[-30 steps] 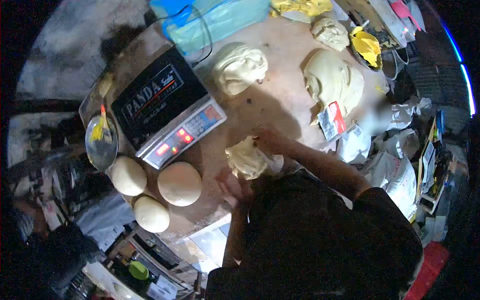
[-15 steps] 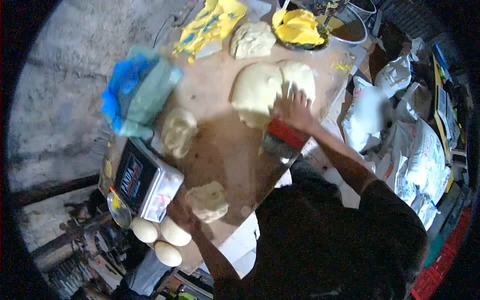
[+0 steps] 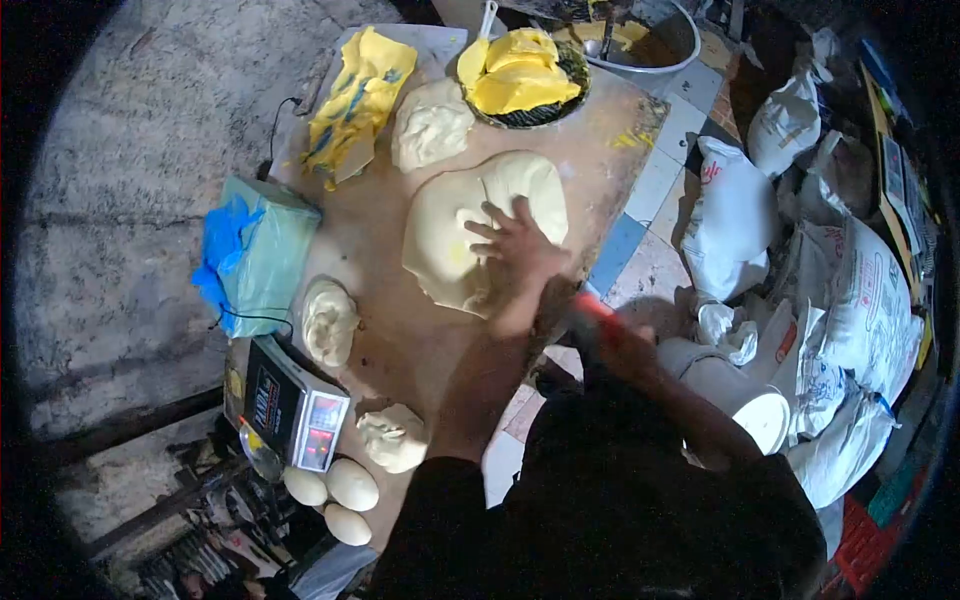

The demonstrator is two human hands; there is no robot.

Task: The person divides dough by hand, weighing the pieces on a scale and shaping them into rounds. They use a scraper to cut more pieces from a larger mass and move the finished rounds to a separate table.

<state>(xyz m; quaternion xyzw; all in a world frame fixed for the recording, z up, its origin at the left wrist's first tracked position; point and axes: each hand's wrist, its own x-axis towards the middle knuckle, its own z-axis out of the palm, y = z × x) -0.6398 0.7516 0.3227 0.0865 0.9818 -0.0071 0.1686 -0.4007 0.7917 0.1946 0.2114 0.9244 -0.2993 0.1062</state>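
The hands are apart: the left hand (image 3: 532, 256) is laid on the large dough (image 3: 438, 232) with fingers spread — seemingly to steady it — while the red-handled scraper (image 3: 597, 308), blurred, is gripped in the right hand (image 3: 632, 352) near the edge of the desk (image 3: 375, 240), apparently kept clear of the dough. Smaller lumps are set apart, probably as separate portions. In the earlier frame, the scraper was held against the dough — the left hand beside the scale (image 3: 285, 402).

Smooth, matt dough (image 3: 440, 245).
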